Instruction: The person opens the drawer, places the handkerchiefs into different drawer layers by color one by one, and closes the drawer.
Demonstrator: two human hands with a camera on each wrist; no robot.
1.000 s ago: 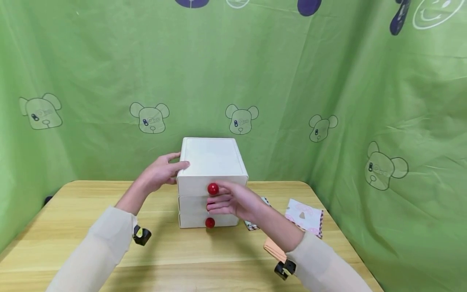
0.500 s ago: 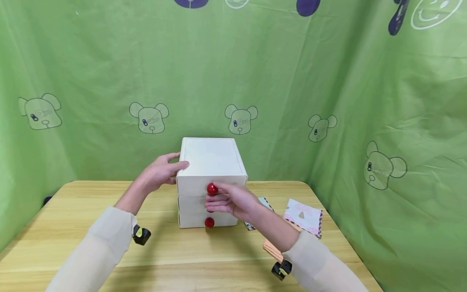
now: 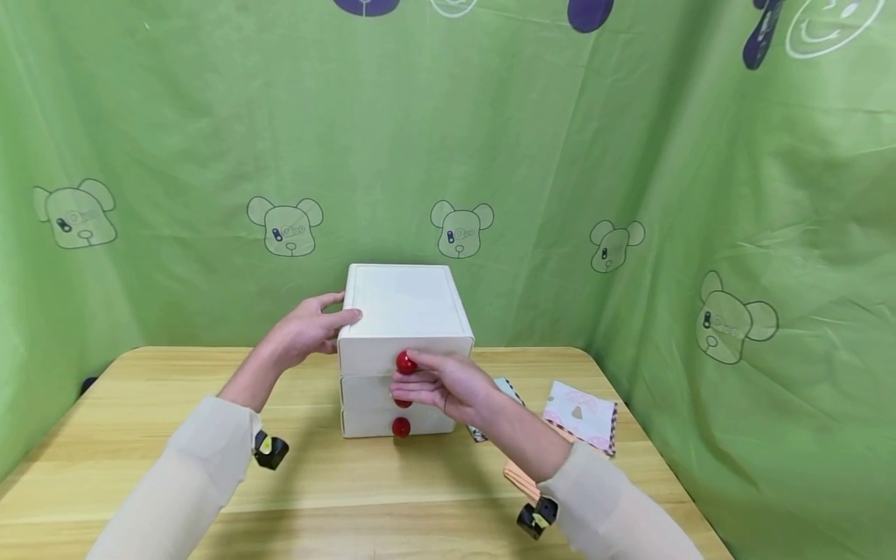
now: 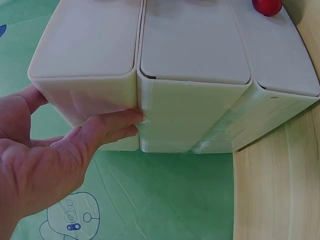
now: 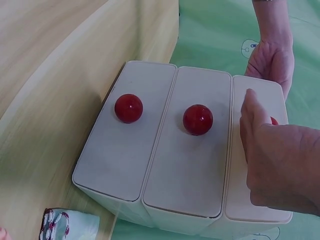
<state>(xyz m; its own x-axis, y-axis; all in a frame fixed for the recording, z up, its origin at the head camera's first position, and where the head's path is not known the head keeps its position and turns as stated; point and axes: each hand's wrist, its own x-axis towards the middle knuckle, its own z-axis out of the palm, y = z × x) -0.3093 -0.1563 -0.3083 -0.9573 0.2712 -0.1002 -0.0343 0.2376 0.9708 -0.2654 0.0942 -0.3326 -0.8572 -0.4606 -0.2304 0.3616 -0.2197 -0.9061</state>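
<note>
A white three-drawer box [image 3: 409, 299] with red knobs stands on the table. My left hand [image 3: 308, 330] holds its upper left corner, thumb on the top edge. In the left wrist view, that hand's fingers [image 4: 117, 122] lie against the box's side. My right hand [image 3: 455, 381] is at the top knob [image 3: 406, 362], thumb against it and the other fingers extended just below. It partly covers the middle knob [image 3: 402, 403]; the bottom knob [image 3: 401, 427] is in plain sight. In the right wrist view, the right hand [image 5: 280, 160] hides most of the top knob.
Right of the box lie a pale patterned folded cloth [image 3: 581, 412], an orange folded cloth [image 3: 521, 478] and a light green cloth [image 3: 507, 389], partly behind the right arm. The wooden table [image 3: 175, 435] meets a green curtain [image 3: 385, 155] at the back.
My right hand has shifted slightly left, its lower fingers drawing closer together beneath the top knob. The left hand keeps its place on the box. The drawers look shut throughout.
</note>
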